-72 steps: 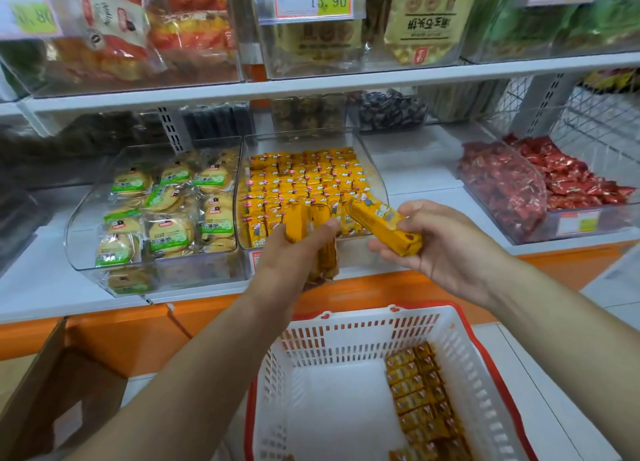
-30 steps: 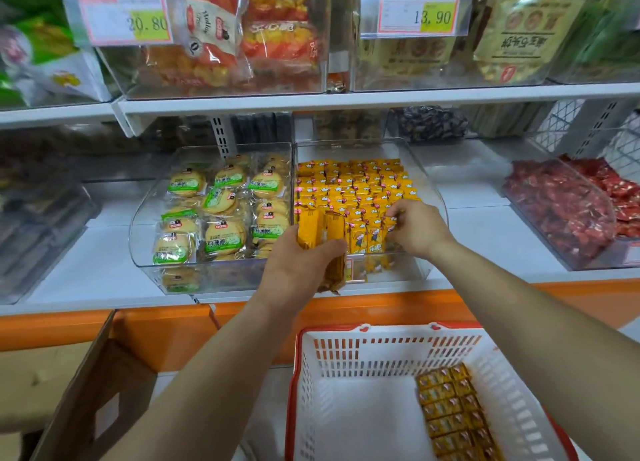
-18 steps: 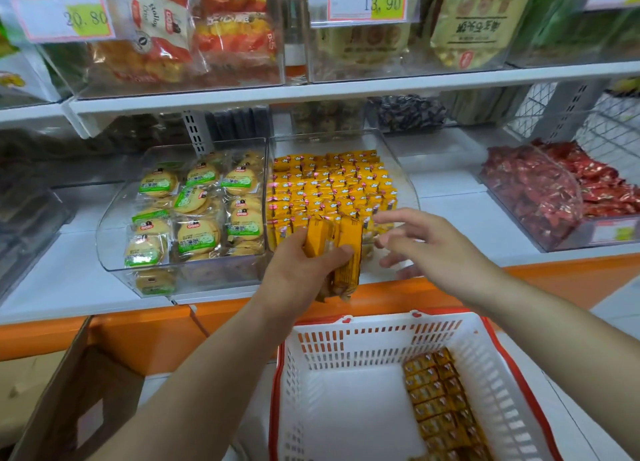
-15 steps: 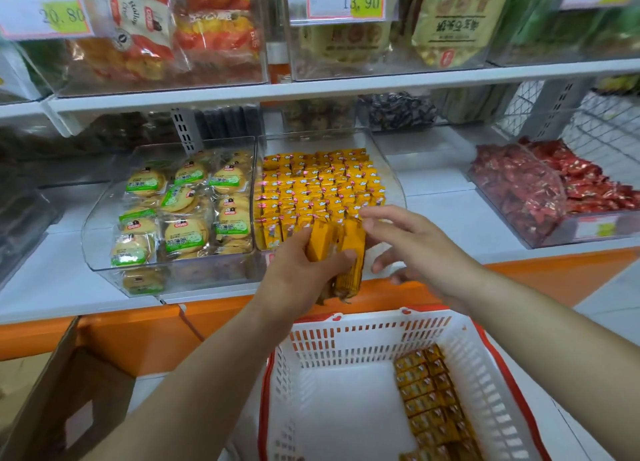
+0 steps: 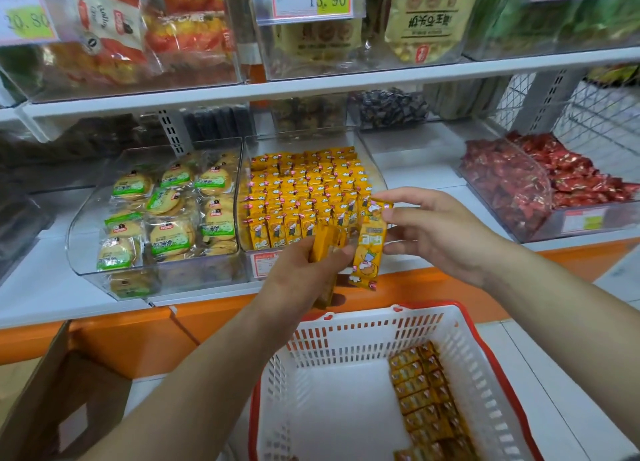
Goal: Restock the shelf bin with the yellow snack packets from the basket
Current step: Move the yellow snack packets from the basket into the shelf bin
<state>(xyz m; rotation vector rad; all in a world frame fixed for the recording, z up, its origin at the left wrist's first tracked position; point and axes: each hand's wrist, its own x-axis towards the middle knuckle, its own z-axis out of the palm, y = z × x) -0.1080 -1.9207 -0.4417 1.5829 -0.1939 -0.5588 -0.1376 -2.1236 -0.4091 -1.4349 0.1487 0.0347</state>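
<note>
Now in hand: feeding packets one at a time from a held bundle into the bin. I judge the restock well along, with the bin nearly full and only one column left in the basket.
Left grip: my left grip is curled round a bundle of yellow foil snack packets, held upright just in front of the bin's front wall.
Right grip: my right grip pinches the top of a single yellow snack packet between thumb and fingers. It hangs downward, just beside the bundle at its three o'clock.
Bin: the clear plastic shelf bin sits at twelve o'clock from both grips, with standing rows of packets inside. The front row's right end is hidden behind my grips.
Basket: the white slotted plastic basket with a red rim lies at six o'clock, the remaining packets along its right wall.
Next move: lift the pinched packet toward twelve o'clock, over the front wall, and stand it upright without toppling its neighbours.
</note>
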